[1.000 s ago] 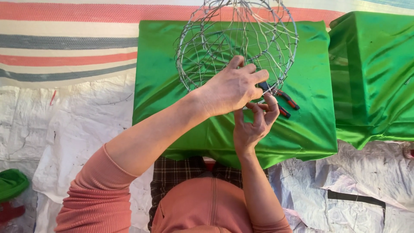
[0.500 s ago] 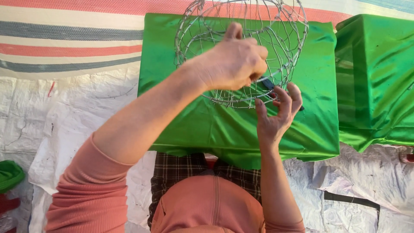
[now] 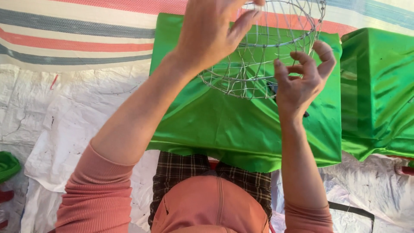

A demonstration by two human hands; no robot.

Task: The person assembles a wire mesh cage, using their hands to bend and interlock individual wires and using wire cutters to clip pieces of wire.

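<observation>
My left hand (image 3: 211, 32) is raised over a green cloth-covered box (image 3: 241, 129) and grips the top of a round wire mesh frame (image 3: 258, 69), fingers closed on its wires. The frame hangs tilted just above the cloth. My right hand (image 3: 302, 84) is beside the frame's right side with its fingers spread and curled, fingertips close to the rim wire; I cannot tell if they touch it. A dark tool (image 3: 272, 89) lies on the cloth, mostly hidden under the frame and my right hand.
A second green-covered box (image 3: 379, 90) stands to the right. A striped mat (image 3: 77, 39) lies behind, and a crumpled white tarp (image 3: 77, 116) covers the ground. A green object (image 3: 6, 164) sits at the left edge. My knees are against the box front.
My left hand has lifted the wire frame up and toward the camera. My right hand let go of the red-handled tool and opened beside the frame.
</observation>
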